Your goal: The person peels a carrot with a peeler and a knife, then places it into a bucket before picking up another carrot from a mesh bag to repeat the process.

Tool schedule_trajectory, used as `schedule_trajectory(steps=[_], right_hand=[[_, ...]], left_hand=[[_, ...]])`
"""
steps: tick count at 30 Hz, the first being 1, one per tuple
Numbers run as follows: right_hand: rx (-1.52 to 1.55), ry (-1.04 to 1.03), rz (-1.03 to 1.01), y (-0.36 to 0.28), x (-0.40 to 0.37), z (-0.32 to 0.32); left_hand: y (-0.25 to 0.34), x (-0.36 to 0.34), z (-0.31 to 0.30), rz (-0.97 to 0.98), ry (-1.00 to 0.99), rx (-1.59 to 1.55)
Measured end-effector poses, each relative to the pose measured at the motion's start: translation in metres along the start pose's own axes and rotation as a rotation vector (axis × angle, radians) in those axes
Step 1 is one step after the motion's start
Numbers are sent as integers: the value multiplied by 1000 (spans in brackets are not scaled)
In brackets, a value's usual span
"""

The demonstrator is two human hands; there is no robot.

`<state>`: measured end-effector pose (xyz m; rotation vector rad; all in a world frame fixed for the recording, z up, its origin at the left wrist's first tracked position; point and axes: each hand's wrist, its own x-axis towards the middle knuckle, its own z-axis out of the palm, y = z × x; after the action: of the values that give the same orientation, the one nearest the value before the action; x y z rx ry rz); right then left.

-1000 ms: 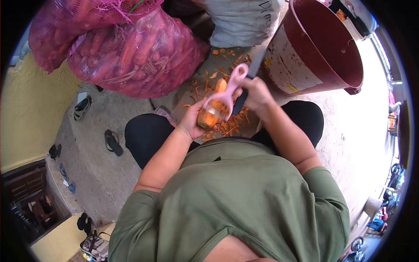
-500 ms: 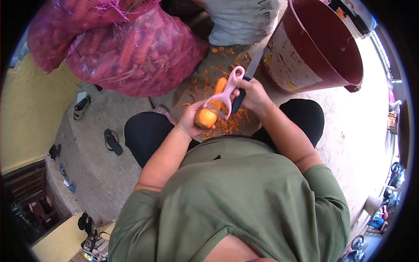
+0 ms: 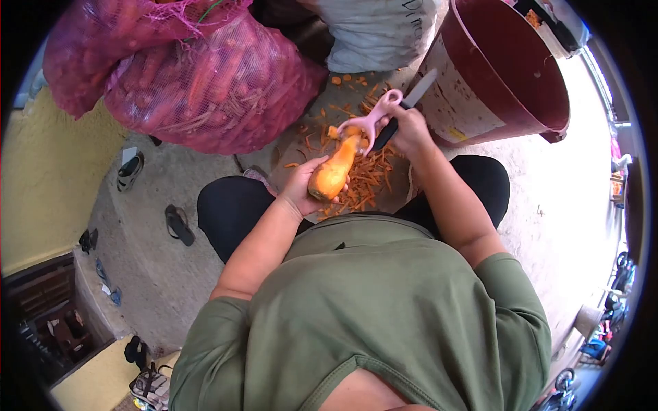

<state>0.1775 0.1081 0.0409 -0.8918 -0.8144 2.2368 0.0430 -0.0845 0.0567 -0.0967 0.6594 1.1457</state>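
Observation:
My left hand (image 3: 301, 186) is wrapped round the thick end of a mostly peeled carrot (image 3: 332, 175), which points away from me. A pink peeler (image 3: 368, 123) lies across the carrot's far, thin end. Its handle is in my right hand (image 3: 409, 130), together with the black handle of a knife (image 3: 419, 88) whose blade sticks out toward the bucket. Beneath both hands, orange peelings (image 3: 370, 179) are scattered over the ground.
Pink mesh sacks of carrots (image 3: 212, 85) stand at the far left, beside a white sack (image 3: 377, 34). A large red bucket (image 3: 466, 75) is at the far right. Sandals (image 3: 179, 224) lie on the floor at left.
The peeler, knife and my right hand have moved slightly right. The carrot has tilted so more of its length shows, with the peeler now at its far end.

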Motion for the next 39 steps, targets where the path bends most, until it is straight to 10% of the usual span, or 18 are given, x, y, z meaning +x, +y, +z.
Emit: schedule_trajectory(steps=[17, 22, 32, 39], right_hand=[[-6, -349, 210, 6, -47, 43], [47, 180, -51, -11, 22, -25], [10, -358, 231, 14, -54, 50], [-3, -78, 142, 18, -15, 19]], left_hand=[[1, 2, 10, -3, 24, -9], [-7, 4, -4, -110, -31, -11], [-3, 3, 14, 68, 76, -95], [-4, 12, -9, 4, -83, 28]])
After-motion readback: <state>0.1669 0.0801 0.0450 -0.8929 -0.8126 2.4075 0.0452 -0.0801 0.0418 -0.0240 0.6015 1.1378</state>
